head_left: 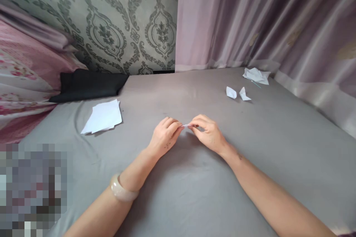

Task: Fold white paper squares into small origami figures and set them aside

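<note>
A small piece of folded white paper (185, 125) is stretched between my two hands, seen nearly edge-on. My left hand (167, 133), on the arm with a pale bangle (122, 189), pinches one end of it. At the other end my right hand (208, 132) grips it between thumb and fingers. Most of the paper is hidden by the fingers, so its shape cannot be made out. Both hands are just over the grey sheet (178, 177). Beyond my right hand, two small folded paper shapes (231, 93) (244, 94) sit apart from each other.
A stack of white paper sheets (104, 116) lies at the left, with black folded cloth (91, 85) behind it. More white paper (256, 76) and a thin greenish stick (256, 84) lie at the back right. Purple curtains (236, 18) and a patterned wall (133, 26) close off the back.
</note>
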Action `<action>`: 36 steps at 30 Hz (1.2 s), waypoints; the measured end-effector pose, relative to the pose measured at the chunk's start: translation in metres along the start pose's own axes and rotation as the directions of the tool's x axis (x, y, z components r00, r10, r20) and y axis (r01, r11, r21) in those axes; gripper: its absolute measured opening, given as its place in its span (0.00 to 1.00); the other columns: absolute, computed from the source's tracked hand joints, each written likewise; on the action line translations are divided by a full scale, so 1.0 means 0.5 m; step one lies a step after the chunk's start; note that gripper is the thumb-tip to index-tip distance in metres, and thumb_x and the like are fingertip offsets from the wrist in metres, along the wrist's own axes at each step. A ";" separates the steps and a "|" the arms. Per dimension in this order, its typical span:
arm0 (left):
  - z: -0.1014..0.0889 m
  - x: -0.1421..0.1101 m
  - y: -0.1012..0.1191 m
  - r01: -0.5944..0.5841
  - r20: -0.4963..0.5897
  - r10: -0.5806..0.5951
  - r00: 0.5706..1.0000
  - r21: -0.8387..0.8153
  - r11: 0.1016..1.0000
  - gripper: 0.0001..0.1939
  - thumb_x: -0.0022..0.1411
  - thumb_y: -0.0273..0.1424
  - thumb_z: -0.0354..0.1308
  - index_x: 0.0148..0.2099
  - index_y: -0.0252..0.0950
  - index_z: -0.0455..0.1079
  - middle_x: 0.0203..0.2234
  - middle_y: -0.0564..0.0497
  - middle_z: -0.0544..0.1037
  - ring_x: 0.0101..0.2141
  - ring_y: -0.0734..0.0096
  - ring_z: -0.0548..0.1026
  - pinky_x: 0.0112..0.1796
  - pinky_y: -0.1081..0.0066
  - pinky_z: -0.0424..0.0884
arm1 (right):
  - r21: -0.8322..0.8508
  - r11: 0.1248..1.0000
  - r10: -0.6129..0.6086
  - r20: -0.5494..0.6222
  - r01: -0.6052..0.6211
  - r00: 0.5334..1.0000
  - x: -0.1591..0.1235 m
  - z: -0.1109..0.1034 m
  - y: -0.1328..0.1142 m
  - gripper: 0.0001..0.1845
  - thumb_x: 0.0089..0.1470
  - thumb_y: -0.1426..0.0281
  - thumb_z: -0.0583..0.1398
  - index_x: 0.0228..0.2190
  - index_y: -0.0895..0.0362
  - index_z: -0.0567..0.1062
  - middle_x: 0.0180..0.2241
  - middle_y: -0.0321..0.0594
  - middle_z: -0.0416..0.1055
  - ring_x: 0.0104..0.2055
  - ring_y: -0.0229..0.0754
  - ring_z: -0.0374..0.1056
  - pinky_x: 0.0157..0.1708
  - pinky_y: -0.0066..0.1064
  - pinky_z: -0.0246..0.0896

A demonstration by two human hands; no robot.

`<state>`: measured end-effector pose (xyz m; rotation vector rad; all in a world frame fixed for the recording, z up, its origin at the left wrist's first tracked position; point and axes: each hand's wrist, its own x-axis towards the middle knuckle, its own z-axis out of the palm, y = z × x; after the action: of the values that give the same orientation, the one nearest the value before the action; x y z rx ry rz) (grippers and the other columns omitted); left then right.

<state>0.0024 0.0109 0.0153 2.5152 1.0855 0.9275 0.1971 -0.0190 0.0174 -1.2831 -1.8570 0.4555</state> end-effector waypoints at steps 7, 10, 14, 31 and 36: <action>0.000 0.002 0.002 -0.180 0.199 0.113 0.973 0.359 0.916 0.17 0.69 0.30 0.40 0.40 0.36 0.70 0.38 0.43 0.75 0.37 0.63 0.68 0.38 0.65 0.62 | -0.565 0.764 -0.221 0.224 0.311 0.949 -0.015 -0.002 -0.007 0.18 0.62 0.75 0.46 0.40 0.56 0.75 0.37 0.44 0.71 0.37 0.43 0.61 0.38 0.36 0.53; 0.006 0.003 0.004 -0.204 0.287 0.093 0.953 0.387 0.899 0.18 0.69 0.29 0.39 0.38 0.35 0.71 0.34 0.43 0.74 0.35 0.62 0.68 0.36 0.64 0.62 | -0.597 0.729 -0.193 0.289 0.334 0.938 -0.016 0.006 -0.009 0.18 0.62 0.76 0.46 0.37 0.57 0.75 0.35 0.44 0.71 0.36 0.43 0.61 0.37 0.36 0.51; 0.009 -0.009 -0.001 -0.178 0.325 0.076 0.943 0.298 0.938 0.18 0.68 0.28 0.40 0.40 0.33 0.72 0.34 0.42 0.73 0.35 0.62 0.68 0.38 0.64 0.64 | -0.556 0.779 -0.123 0.315 0.288 0.941 -0.024 0.013 -0.012 0.15 0.62 0.75 0.49 0.36 0.57 0.75 0.36 0.43 0.71 0.37 0.42 0.62 0.38 0.34 0.54; -0.001 -0.001 -0.009 0.488 0.202 -0.459 0.865 -0.129 0.863 0.08 0.60 0.33 0.57 0.35 0.35 0.75 0.32 0.48 0.70 0.34 0.67 0.70 0.38 0.67 0.67 | -0.133 0.918 0.388 0.101 -0.374 0.916 -0.011 0.023 0.001 0.13 0.57 0.62 0.56 0.29 0.52 0.79 0.32 0.37 0.71 0.32 0.38 0.67 0.33 0.30 0.59; 0.003 0.001 -0.010 0.498 0.202 -0.472 0.858 -0.104 0.861 0.09 0.60 0.33 0.56 0.34 0.34 0.74 0.34 0.47 0.69 0.34 0.68 0.69 0.37 0.67 0.66 | -0.154 0.894 0.435 0.086 -0.420 0.896 -0.004 0.024 -0.007 0.12 0.55 0.63 0.57 0.28 0.53 0.78 0.32 0.37 0.72 0.31 0.37 0.67 0.33 0.30 0.58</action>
<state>0.0010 0.0147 0.0121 1.9999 1.4375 0.6106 0.1857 -0.0204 0.0118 -1.8046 -1.7163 0.6622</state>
